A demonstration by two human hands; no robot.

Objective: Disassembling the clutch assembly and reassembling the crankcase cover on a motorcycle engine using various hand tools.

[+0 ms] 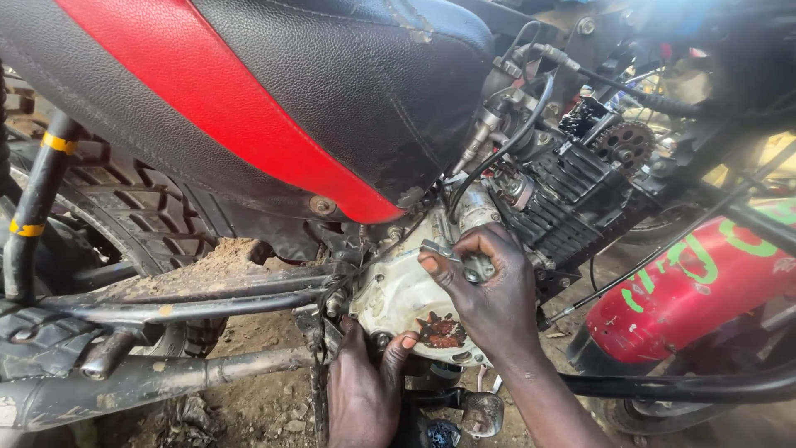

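Note:
A motorcycle stands in front of me with a black and red seat [274,91] filling the upper view. Below it is the dirty silver engine side cover [398,299]. My right hand [489,290] rests on this cover and grips a small metal tool [452,255] against its upper part. My left hand [365,390] reaches up from below, its thumb and fingers pressed on the cover's lower left edge. The finned black engine cylinder [572,199] with a toothed sprocket [626,143] sits to the right of my hands.
A knobby rear tyre [141,216] and black frame tubes [207,290] lie at the left. A muddy exhaust pipe [149,382] runs along the bottom left. A red fender with green markings [696,290] stands at the right. Dirt ground lies below, and cables hang near the cylinder.

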